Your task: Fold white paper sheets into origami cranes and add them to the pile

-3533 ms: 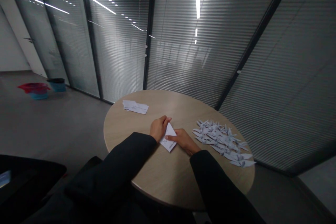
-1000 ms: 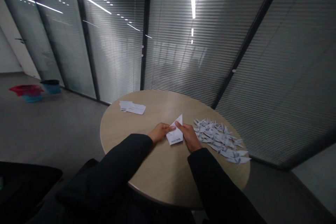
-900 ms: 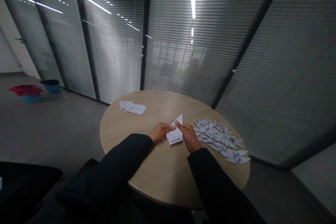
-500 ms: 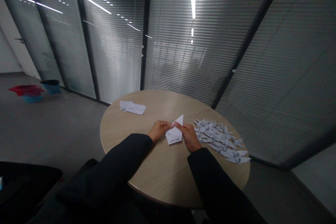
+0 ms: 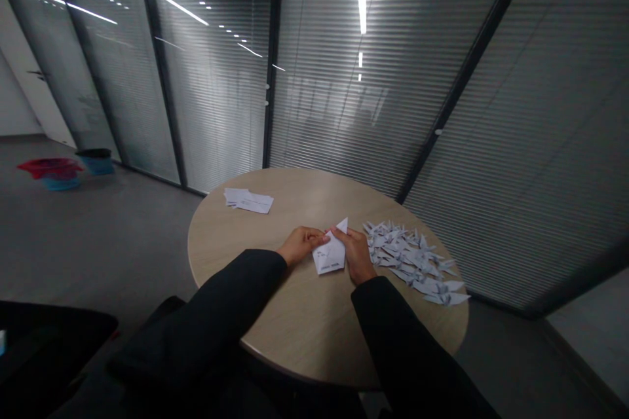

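The left hand (image 5: 299, 246) and right hand (image 5: 358, 256) pinch one folded white paper (image 5: 330, 260), pointed at its top, between them over a round, wood-grained table (image 5: 314, 330). Spiky folded paper figures (image 5: 413, 263), too overlapped for me to count, lie just right; flat paper slips (image 5: 256, 202) fan out beyond. Across the room stand two blue bins (image 5: 99, 165), one draped in red plastic (image 5: 46, 167).

white paper (image 5: 330, 256) with dark print; beige wood-grained table (image 5: 295, 321).
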The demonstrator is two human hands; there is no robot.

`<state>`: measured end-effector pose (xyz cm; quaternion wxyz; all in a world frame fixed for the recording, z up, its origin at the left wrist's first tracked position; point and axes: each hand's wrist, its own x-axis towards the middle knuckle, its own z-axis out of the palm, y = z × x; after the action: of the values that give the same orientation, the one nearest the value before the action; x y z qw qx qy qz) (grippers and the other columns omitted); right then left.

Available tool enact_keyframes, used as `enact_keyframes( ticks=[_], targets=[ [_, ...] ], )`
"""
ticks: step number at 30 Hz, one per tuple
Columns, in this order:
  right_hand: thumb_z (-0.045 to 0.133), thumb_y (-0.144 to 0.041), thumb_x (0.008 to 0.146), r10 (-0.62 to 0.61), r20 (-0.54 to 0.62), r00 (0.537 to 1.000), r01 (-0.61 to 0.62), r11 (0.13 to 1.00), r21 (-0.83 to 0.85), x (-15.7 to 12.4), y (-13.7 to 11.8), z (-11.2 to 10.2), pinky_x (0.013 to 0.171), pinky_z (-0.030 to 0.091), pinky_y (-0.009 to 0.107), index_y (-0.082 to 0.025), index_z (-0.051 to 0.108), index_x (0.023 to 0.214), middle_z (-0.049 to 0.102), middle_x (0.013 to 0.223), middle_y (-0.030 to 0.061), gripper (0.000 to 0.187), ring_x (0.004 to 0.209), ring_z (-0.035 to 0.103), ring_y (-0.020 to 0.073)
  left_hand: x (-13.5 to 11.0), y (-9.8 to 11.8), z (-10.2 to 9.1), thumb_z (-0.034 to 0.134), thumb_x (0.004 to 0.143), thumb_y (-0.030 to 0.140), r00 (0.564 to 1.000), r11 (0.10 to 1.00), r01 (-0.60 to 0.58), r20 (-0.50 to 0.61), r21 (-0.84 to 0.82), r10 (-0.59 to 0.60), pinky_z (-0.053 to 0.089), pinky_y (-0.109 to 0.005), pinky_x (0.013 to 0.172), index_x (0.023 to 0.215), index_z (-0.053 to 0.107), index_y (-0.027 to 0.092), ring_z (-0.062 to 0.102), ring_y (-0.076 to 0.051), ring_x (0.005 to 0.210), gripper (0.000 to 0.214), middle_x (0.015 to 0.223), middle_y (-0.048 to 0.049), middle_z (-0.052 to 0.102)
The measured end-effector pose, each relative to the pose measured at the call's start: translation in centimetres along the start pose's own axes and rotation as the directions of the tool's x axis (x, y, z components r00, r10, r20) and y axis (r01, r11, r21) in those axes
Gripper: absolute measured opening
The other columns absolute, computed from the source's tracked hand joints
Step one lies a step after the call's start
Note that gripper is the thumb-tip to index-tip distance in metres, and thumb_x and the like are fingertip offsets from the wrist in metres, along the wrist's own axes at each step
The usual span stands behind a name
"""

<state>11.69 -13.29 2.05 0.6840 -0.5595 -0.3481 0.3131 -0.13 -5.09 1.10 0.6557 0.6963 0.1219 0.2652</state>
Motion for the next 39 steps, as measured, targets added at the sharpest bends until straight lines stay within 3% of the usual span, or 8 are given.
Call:
enact_keyframes(
  ticks=[10,18,25,31,39],
  targets=[
    [0.073,-0.040,0.060,-0.066,-0.060,0.996,0.069,0.996,0.049,0.6,0.2,-0.7,0.054,0.043,0.028,-0.013,0.070,0.072,0.069,0.066,0.0066,0.030,0.060,0.062,0.0198,0.2,-0.6,-0.2,0.070,0.058,0.058,1.000,1.000,0.010,0.015,0.014,-0.010,0.038,-0.026,0.060,0.072,0.067,0.009,0.053,-0.013,0.059,0.051,0.066,-0.0060,0.064],
    [0.070,-0.045,0.062,-0.092,-0.068,0.993,0.095,0.995,0.037,0.8,0.6,-0.9,0.048,0.040,0.025,-0.014,0.066,0.067,0.066,0.062,0.0037,0.031,0.052,0.057,0.0152,0.3,-1.1,-0.4,0.065,0.063,0.060,0.999,0.996,0.004,0.037,0.088,-0.008,0.037,-0.025,0.060,0.072,0.066,0.009,0.052,-0.012,0.059,0.052,0.066,-0.0057,0.063],
    [0.071,-0.043,0.063,-0.146,-0.111,0.983,0.157,0.983,0.100,1.0,0.9,-0.8,0.057,0.045,0.027,-0.016,0.068,0.070,0.069,0.072,0.0057,0.028,0.070,0.064,0.0205,0.3,-1.5,-0.8,0.061,0.066,0.062,0.998,0.990,-0.020,0.069,0.137,0.011,0.036,-0.024,0.055,0.070,0.065,0.008,0.052,-0.012,0.054,0.054,0.061,-0.0050,0.061],
    [0.069,-0.046,0.066,-0.148,-0.041,0.988,0.149,0.988,0.026,1.1,0.6,-1.2,0.052,0.043,0.026,-0.016,0.069,0.087,0.068,0.071,0.0035,0.037,0.060,0.060,0.0172,0.1,-1.6,-1.0,0.059,0.066,0.064,0.999,0.989,-0.016,0.048,0.145,0.009,0.037,-0.024,0.055,0.074,0.066,0.008,0.054,-0.013,0.055,0.057,0.065,-0.0070,0.064],
    [0.067,-0.047,0.066,-0.196,-0.144,0.970,0.200,0.980,0.017,1.4,0.5,-1.8,0.054,0.041,0.027,-0.015,0.069,0.073,0.067,0.065,0.0043,0.032,0.058,0.059,0.0171,0.2,-1.3,-0.9,0.061,0.066,0.063,0.999,0.985,-0.006,0.035,0.171,0.001,0.037,-0.022,0.054,0.075,0.067,0.007,0.051,-0.010,0.053,0.057,0.062,-0.0046,0.062]
  ],
)
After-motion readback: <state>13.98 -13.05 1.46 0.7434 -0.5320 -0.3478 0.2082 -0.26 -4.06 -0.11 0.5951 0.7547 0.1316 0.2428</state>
